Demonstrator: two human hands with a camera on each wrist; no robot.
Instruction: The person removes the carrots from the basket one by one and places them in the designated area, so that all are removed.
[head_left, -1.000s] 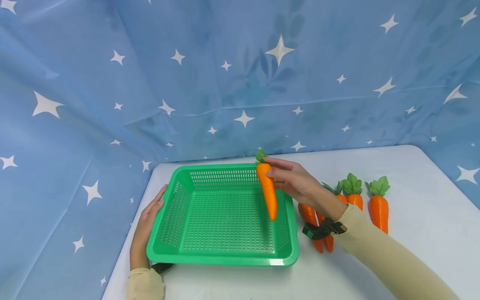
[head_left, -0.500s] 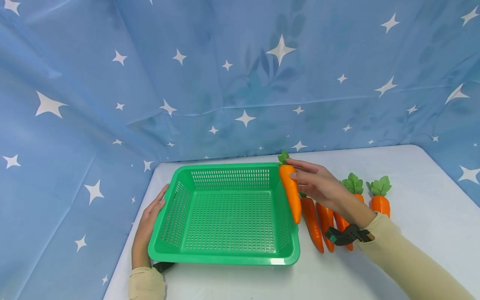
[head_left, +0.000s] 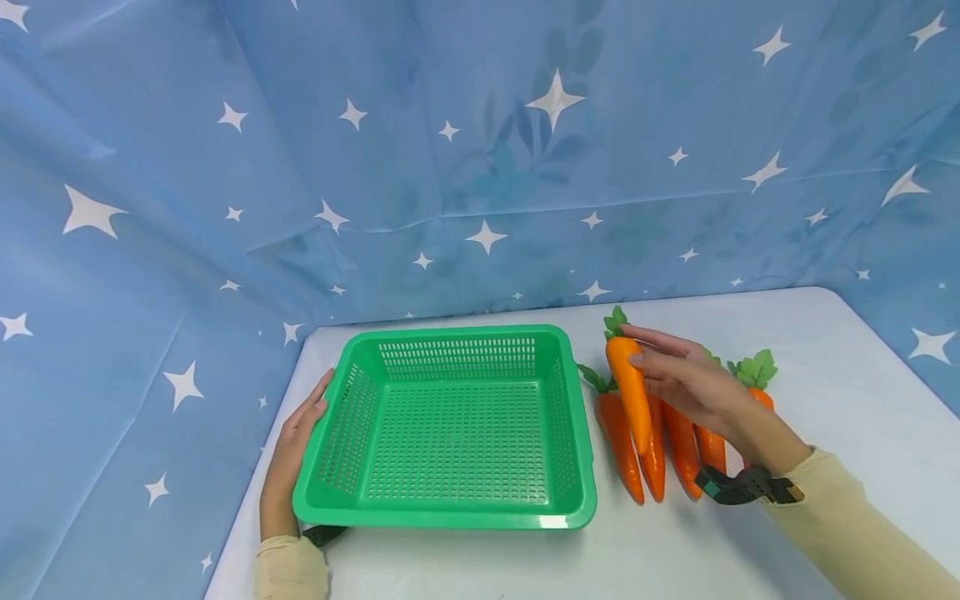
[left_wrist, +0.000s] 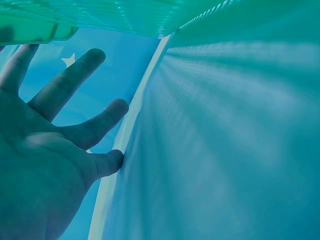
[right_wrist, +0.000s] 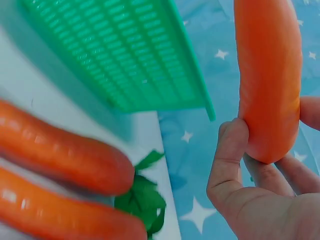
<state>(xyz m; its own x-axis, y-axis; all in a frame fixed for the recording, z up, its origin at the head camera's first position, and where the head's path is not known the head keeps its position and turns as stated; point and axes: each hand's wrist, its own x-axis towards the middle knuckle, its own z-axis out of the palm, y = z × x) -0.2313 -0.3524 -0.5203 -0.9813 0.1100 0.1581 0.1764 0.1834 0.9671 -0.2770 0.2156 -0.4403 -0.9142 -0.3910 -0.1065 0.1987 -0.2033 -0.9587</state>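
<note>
My right hand (head_left: pixel 697 387) holds an orange carrot (head_left: pixel 630 392) near its leafy top, thumb on one side and fingers on the other. In the right wrist view, the thick end of this carrot (right_wrist: pixel 270 85) sits between thumb and fingers, its tip out of frame. The held carrot overlaps several more carrots (head_left: pixel 619 454) lying side by side on the white table. My left hand (head_left: pixel 291 446) rests along the left side of a green plastic basket (head_left: pixel 442 521). Seen from the left wrist, the hand's extended fingers (left_wrist: pixel 67 82) lie beside the basket wall, under its rim.
Bare mesh shows across the bottom of the basket. One carrot at the far right, with green leaves (head_left: pixel 757 369), is partly behind my right arm. A blue curtain with white stars (head_left: pixel 487 237) hangs behind and left of the white table (head_left: pixel 855 417).
My right hand has carried the carrot rightward, from over the basket's right side to above the row of carrots. The left hand and the basket have stayed in place.
</note>
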